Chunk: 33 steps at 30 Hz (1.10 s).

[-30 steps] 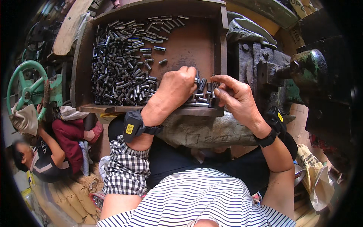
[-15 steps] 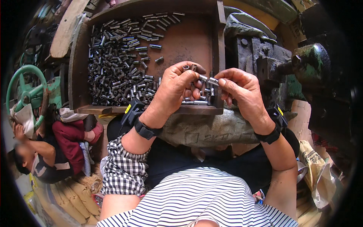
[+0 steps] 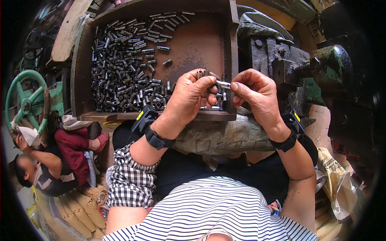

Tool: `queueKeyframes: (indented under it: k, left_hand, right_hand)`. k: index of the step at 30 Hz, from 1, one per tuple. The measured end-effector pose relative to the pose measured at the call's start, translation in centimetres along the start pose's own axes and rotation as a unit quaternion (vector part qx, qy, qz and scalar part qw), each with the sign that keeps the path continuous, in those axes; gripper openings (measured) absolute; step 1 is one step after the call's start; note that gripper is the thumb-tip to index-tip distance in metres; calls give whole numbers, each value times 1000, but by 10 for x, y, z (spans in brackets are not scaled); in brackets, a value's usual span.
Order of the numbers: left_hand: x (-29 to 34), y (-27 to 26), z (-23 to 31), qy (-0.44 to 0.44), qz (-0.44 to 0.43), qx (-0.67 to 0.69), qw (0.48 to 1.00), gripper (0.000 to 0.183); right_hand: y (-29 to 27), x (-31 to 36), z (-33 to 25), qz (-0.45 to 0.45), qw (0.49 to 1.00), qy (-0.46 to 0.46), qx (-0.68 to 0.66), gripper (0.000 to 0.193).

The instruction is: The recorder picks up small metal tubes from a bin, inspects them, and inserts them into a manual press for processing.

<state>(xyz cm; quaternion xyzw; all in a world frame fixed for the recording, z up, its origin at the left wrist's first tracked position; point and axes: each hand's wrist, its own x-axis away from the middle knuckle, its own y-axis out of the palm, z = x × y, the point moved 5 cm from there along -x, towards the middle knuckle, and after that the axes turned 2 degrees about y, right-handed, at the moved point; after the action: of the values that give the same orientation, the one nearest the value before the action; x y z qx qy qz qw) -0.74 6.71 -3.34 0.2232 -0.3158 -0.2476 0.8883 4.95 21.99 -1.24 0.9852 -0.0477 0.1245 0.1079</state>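
Over the near right corner of a wooden tray (image 3: pixel 92 118), my left hand (image 3: pixel 186 95) is closed on short metal tubes. Two dark ones (image 3: pixel 206 73) stick up from its curled fingers. Its thumb and forefinger pinch a shiny metal tube (image 3: pixel 219 83). My right hand (image 3: pixel 259 95) grips the outer end of another short tube (image 3: pixel 227 85), fingertips closed. The two pieces meet end to end between my hands; whether one sits inside the other I cannot tell. Below my fingers, more tubes (image 3: pixel 224 94) lie against the tray's right wall.
A heap of short metal tubes (image 3: pixel 120 80) fills the tray's left side. Right of it stands a dark, greasy machine (image 3: pixel 327 66). Sacking (image 3: pixel 225 138) hangs below the tray's near edge. At the left, a person (image 3: pixel 48 168) sits by a green handwheel (image 3: pixel 26 104).
The two tubes between my hands were slightly apart and now touch in one line. My left hand has turned a little, and my right fingertips have come nearer to it.
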Motion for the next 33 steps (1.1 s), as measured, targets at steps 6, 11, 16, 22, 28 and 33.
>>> queueKeyframes:
  k: [6,11,16,22,28,33]
  left_hand:
    - [3,4,-7,-10,-4,57,998,12]
    - [5,5,-10,5,-1,73,997,12]
    - [11,15,-11,9,3,22,1000,9]
    - [12,24,-3,-85,-172,-54,980,18]
    - [11,26,7,-2,-79,-87,993,12]
    - [10,19,7,28,-14,-57,998,10]
  right_hand:
    - [-4,0,-4,27,999,15,-26,12]
    - [-3,0,-8,28,998,16,-47,12]
    - [-7,-2,2,1,988,104,-117,14]
    - [-8,1,-19,-115,973,160,-123,14]
    - [-1,4,-16,-48,998,38,-19,13]
    - [0,74,-91,79,922,-233,298,36]
